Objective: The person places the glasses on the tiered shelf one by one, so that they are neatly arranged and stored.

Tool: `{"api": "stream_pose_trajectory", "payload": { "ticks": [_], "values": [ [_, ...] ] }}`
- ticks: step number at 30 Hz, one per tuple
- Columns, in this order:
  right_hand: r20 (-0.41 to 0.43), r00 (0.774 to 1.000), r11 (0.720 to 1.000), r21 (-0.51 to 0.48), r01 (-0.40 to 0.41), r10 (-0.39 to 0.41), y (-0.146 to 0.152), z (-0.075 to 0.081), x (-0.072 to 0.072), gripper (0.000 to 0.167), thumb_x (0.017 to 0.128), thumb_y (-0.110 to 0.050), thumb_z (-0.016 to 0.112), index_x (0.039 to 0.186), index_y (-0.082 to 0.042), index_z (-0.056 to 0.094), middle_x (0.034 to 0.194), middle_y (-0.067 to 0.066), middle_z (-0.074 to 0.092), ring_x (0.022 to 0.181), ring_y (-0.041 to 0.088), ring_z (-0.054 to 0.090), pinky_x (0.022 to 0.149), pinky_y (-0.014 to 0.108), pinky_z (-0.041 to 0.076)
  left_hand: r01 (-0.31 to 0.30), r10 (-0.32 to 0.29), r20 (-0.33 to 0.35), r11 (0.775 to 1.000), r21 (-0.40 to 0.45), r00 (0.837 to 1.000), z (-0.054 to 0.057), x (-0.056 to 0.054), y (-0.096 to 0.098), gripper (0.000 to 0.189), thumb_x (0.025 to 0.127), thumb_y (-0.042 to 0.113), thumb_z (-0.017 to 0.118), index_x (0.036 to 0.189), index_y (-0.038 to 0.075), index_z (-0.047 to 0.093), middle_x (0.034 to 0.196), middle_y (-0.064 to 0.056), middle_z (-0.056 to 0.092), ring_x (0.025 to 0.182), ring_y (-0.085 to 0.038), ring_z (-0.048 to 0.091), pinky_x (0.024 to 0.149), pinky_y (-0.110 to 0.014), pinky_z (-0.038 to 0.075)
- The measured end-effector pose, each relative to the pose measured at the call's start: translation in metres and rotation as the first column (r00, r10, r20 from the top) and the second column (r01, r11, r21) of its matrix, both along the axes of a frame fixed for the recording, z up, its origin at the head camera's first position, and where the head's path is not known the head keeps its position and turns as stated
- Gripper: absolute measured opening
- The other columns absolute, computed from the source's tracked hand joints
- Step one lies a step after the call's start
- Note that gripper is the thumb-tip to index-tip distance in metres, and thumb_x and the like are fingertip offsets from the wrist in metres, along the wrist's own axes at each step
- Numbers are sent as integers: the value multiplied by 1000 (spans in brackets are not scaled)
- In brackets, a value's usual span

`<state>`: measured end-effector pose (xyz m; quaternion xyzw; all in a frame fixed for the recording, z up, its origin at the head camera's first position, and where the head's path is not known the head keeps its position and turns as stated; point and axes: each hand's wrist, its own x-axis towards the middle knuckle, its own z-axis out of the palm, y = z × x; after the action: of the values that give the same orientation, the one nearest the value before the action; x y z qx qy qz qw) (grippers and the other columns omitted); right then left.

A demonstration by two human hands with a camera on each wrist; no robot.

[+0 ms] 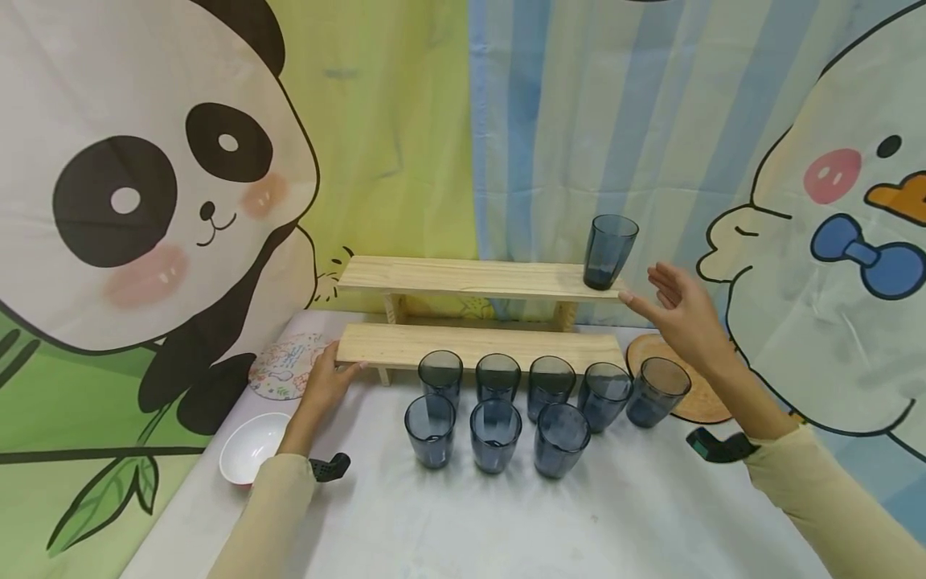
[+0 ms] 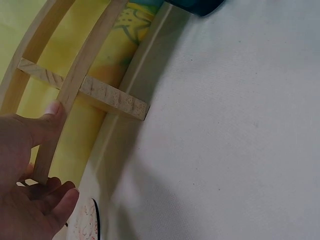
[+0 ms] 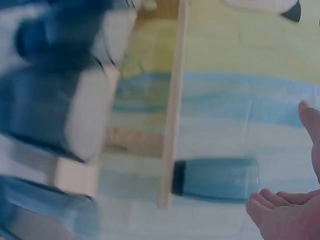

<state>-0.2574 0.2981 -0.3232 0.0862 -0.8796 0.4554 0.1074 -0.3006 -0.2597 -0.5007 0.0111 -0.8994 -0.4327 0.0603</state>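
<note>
A blue-tinted drinking glass [image 1: 610,253] stands upright at the right end of the upper tier of a two-tier wooden shelf [image 1: 463,277]. Just right of it is my right hand [image 1: 683,322], thumb and fingers spread apart, holding nothing. In the right wrist view, the fingertips [image 3: 265,200] come close to the rim of that glass [image 3: 220,179]; whether they touch is unclear. My left hand [image 1: 329,390] grips the left end of the lower board, its thumb [image 2: 54,112] on the front face and its fingers round the end. Several matching glasses [image 1: 495,434] stand on the table in front.
At the left, a white bowl [image 1: 253,446] sits on the white tablecloth [image 1: 463,531], with a round patterned mat [image 1: 289,366] behind it. A round wooden board [image 1: 705,406] lies partly behind the rightmost front glass [image 1: 657,392]. Printed curtains [image 1: 405,121] hang close behind the shelf.
</note>
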Motion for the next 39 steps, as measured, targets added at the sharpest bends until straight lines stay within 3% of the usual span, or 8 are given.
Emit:
{"api": "stream_pose_trajectory", "payload": {
  "ticks": [3,8,13,18,24,27,35,39],
  "values": [
    [-4,1000,999,-29,-23,23,-5,-18,33,90,102,-38,71,168,-5,20,169,23,33,155,43,34,127,37,34,0,0,6,1000,-4,1000,0,1,0,76,104,25,69,159,-10,29,162,-35,35,152,-52,31,126,-65,24],
    [-24,998,995,-75,-63,62,-23,-62,76,76,100,-25,76,161,-2,37,159,22,47,148,40,45,109,4,38,6,-6,4,1000,-6,1000,1,1,1,76,104,25,69,159,-10,29,163,-35,34,153,-52,31,127,-64,24],
    [7,993,989,-93,-117,118,-40,-109,98,82,94,-23,82,159,-2,38,159,18,49,148,39,44,112,4,35,0,0,9,1000,-3,1000,3,0,2,77,104,26,69,160,-9,29,163,-34,34,152,-52,32,126,-65,25],
    [107,984,985,-118,-127,140,-52,-149,104,99,88,-31,88,163,-4,30,165,19,42,153,43,37,116,7,32,-2,2,10,1000,-8,1000,3,0,2,76,104,25,69,160,-8,28,163,-34,34,152,-52,31,126,-65,25],
    [203,974,992,-94,-80,98,-62,-179,103,106,83,-40,91,163,-4,31,166,21,40,154,42,37,121,36,36,1,-1,8,1000,-5,1000,0,-1,1,75,104,23,68,160,-9,28,164,-34,34,153,-52,31,126,-64,24],
    [205,975,991,-116,-63,86,-64,-187,101,104,81,-40,92,161,-4,35,163,22,43,153,39,40,120,39,36,-1,1,12,1000,-5,1000,0,-2,1,76,104,24,68,160,-8,28,164,-34,34,153,-52,31,126,-64,25],
    [125,985,978,-189,-94,119,-69,-199,99,81,82,-31,92,151,-14,53,156,13,55,148,34,49,115,21,40,-6,6,13,1000,2,1000,-1,-1,2,76,104,24,68,160,-8,29,163,-34,34,152,-52,33,126,-64,26],
    [101,988,976,-193,-99,120,-70,-198,100,77,83,-30,92,149,-14,55,154,14,57,146,35,50,114,25,43,-5,4,14,1000,3,1000,0,-1,2,75,104,24,68,160,-8,29,163,-34,35,152,-52,33,126,-64,26]
  ]
}}
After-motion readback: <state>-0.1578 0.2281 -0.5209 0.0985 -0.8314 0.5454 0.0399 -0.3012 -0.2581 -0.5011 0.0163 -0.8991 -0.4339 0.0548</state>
